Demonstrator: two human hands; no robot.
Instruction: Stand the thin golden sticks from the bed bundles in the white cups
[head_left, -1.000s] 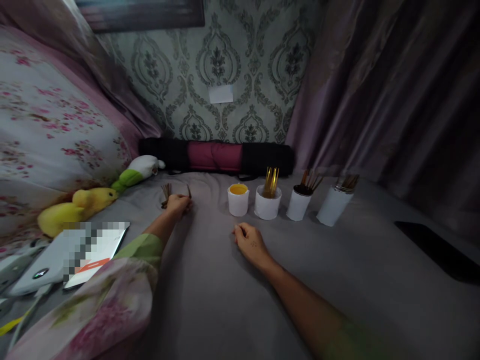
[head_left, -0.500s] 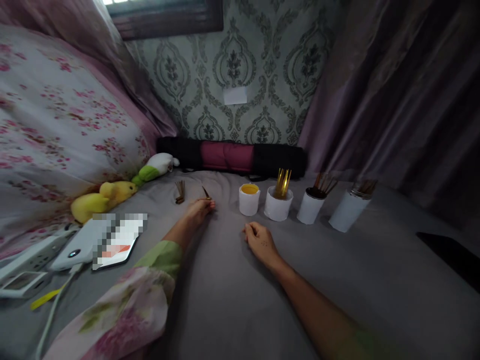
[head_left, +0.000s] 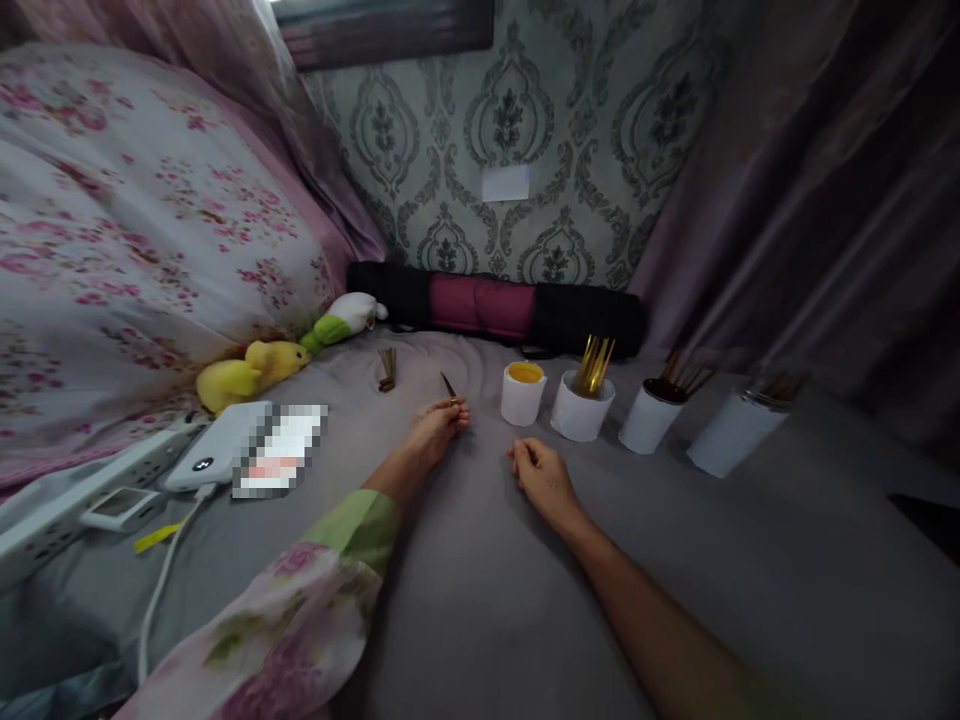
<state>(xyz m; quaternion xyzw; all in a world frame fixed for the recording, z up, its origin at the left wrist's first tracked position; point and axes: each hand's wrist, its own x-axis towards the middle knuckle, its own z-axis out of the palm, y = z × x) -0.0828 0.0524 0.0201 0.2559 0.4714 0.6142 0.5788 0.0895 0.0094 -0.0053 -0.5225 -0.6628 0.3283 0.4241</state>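
Note:
My left hand [head_left: 437,424] rests on the grey bedsheet [head_left: 480,600] and pinches a thin brown stick [head_left: 448,386] that points up and back. A small bundle of brown sticks [head_left: 387,370] lies on the sheet behind and left of it. My right hand [head_left: 541,475] lies loosely curled on the sheet, holding nothing I can see. Just beyond the hands stands a row of white cups: one with a yellow inside [head_left: 522,393], one holding golden sticks [head_left: 583,405], one holding dark brown sticks [head_left: 651,413], and a tilted one [head_left: 733,428] with brown sticks.
A black and maroon rolled mat [head_left: 495,306] lies against the patterned wall. Yellow and green soft toys [head_left: 247,370] sit by a floral pillow [head_left: 135,260] at left. A power bank [head_left: 217,455], a power strip and cables lie at the near left. Curtains hang at right.
My left hand left the stick bundle, lifted one stick out and moved right toward the cups. The view has shifted, so everything sits further right in the picture. My right hand stayed put.

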